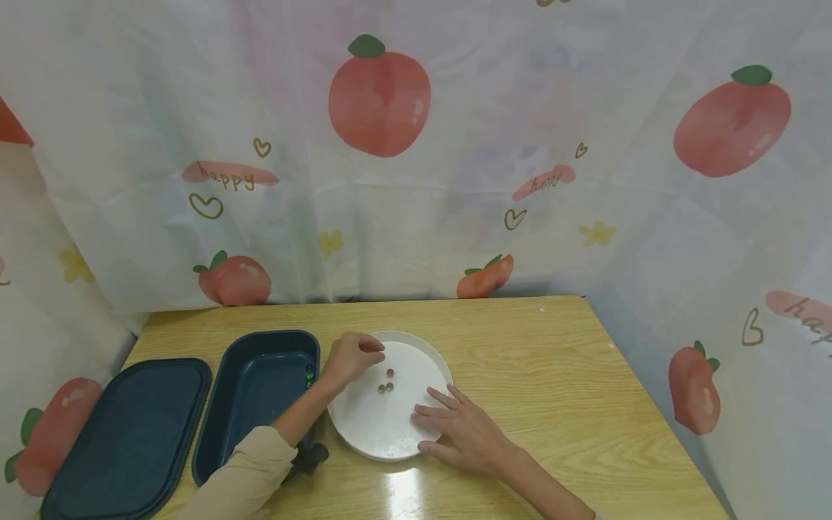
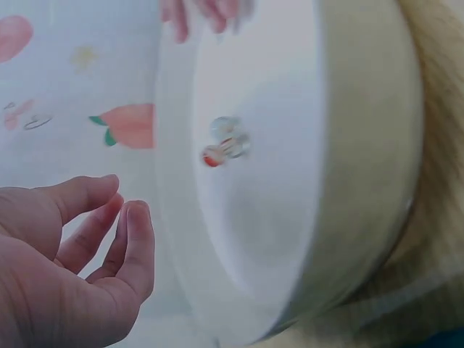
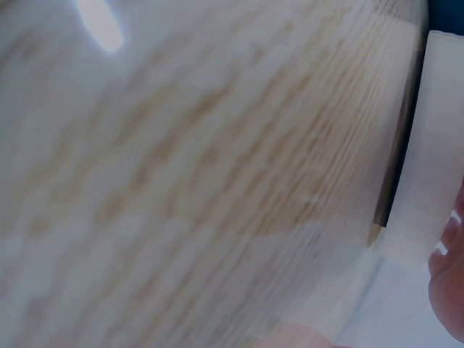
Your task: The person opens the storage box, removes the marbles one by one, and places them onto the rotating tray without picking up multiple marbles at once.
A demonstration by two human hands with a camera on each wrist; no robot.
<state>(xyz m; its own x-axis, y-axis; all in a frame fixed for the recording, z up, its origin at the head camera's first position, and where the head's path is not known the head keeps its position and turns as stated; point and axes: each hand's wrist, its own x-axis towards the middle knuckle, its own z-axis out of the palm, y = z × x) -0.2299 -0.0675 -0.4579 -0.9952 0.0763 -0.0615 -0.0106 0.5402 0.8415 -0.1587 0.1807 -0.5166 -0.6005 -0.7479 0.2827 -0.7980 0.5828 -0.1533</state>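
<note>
Three small glass marbles (image 1: 389, 387) lie close together on a round white plate (image 1: 364, 433) with a raised rim; in the left wrist view the marbles (image 2: 235, 146) look clear with coloured streaks. Over the plate's far left rim hovers my left hand (image 1: 351, 359), fingers bent and thumb close to the fingertips. The left wrist view shows nothing between the fingers of that left hand (image 2: 87, 261). My right hand (image 1: 464, 432) rests with spread, fairly straight fingers on the plate's near right rim. Only a bit of the right hand (image 3: 447, 283) shows in the right wrist view.
Left of the plate stands a deep dark blue tray (image 1: 250, 390) with several green marbles (image 1: 309, 375) at its right side, partly hidden by my left arm. A flat dark blue lid (image 1: 130, 440) lies farther left. A patterned curtain hangs behind the wooden table (image 1: 533, 361).
</note>
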